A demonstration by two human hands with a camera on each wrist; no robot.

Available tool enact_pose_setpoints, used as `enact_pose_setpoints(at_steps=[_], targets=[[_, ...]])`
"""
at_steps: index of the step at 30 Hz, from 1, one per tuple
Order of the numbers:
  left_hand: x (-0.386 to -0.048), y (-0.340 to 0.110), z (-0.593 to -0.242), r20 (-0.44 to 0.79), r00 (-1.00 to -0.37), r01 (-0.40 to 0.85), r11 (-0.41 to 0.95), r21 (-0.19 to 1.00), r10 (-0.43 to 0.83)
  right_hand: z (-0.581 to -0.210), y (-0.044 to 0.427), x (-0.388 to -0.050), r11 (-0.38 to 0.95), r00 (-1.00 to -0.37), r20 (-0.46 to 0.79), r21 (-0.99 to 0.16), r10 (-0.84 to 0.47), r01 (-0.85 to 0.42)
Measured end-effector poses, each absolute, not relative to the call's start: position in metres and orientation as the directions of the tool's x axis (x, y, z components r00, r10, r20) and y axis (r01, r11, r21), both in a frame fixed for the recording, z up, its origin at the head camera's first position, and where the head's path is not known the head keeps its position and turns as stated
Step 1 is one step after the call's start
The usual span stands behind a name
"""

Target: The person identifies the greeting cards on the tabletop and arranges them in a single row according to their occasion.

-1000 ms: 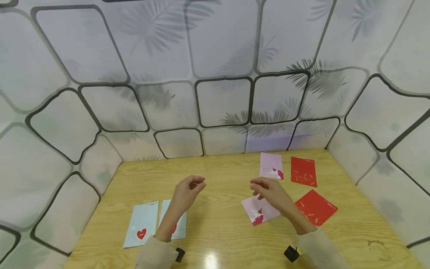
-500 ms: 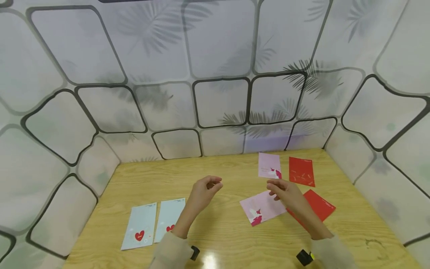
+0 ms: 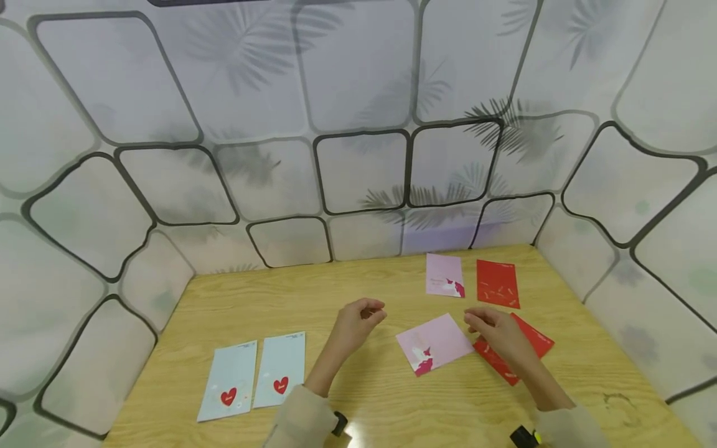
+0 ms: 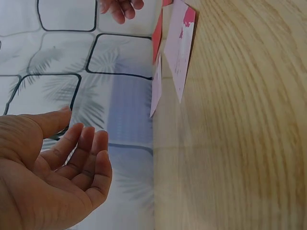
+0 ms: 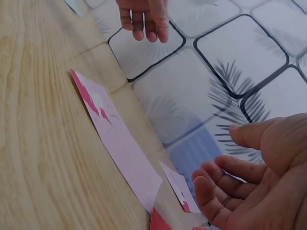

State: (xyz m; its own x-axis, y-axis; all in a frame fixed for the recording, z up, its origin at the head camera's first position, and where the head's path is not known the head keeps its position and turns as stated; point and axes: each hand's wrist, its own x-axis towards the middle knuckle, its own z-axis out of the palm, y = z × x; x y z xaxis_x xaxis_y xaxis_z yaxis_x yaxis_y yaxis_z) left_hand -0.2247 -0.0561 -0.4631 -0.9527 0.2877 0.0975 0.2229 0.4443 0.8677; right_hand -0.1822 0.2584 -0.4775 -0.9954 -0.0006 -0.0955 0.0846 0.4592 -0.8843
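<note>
My left hand (image 3: 353, 326) hovers above the table between the blue cards and the pink ones, holding nothing; in the left wrist view its fingers (image 4: 81, 163) are loosely bent. My right hand (image 3: 501, 336) is over the nearer red card (image 3: 534, 336), also empty, its fingers loosely bent in the right wrist view. Beside it lies a tilted pink card (image 3: 442, 342) with a unicorn print. Another pink card (image 3: 444, 270) and a red card (image 3: 497, 283) lie farther back. Two light blue cards with red hearts, one outer (image 3: 232, 367) and one inner (image 3: 284, 358), lie side by side at the left.
The wooden table (image 3: 370, 410) meets a patterned fabric wall (image 3: 364, 174) at the back, and similar fabric stands at both sides. A dark ring-like mark (image 3: 618, 401) shows on the table at the right.
Both hands have moved to the right, the left away from the blue cards, the right from the tilted pink card to over the nearer red one. The view has shifted slightly.
</note>
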Motion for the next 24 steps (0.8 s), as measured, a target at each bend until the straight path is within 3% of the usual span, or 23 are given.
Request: enact_pose_setpoints(at_steps=[24], targets=[[-0.231, -0.019, -0.495, 0.031, -0.943, 0.188, 0.456, 0.870, 0.330, -0.497, 0.260, -0.175, 0.649, -0.998, -0.004, -0.759, 0.063, 0.044]])
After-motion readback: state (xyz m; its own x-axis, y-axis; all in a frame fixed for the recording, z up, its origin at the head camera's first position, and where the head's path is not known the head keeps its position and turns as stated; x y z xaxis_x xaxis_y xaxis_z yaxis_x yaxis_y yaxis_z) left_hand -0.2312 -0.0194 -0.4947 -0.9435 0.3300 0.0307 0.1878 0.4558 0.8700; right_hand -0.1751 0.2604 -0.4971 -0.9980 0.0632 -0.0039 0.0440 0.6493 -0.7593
